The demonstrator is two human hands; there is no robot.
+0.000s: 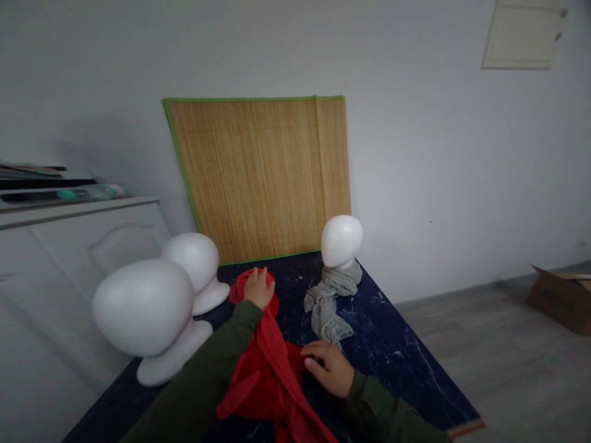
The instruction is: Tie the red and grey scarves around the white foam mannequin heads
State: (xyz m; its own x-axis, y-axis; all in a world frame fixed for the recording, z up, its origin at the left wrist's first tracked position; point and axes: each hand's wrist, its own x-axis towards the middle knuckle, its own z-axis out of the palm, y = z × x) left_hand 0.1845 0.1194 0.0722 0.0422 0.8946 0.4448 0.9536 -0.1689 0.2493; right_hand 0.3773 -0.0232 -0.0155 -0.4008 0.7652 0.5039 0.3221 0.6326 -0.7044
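A red scarf point(268, 369) drapes over a hidden head form on the dark blue marbled table point(392, 332). My left hand point(259, 288) rests on top of the red-covered form, fingers closed on the cloth. My right hand point(329, 367) pinches the scarf's lower part near the table surface. Both arms wear dark green sleeves. A white foam head point(340, 241) at the back right has a grey scarf point(329, 301) tied round its neck, the ends trailing on the table.
Two bare white foam heads, one point(148, 314) near and one point(196, 266) behind it, stand at the left. A bamboo mat point(263, 175) leans on the wall. A white cabinet point(55, 277) is left; a cardboard box point(561, 298) sits on the floor right.
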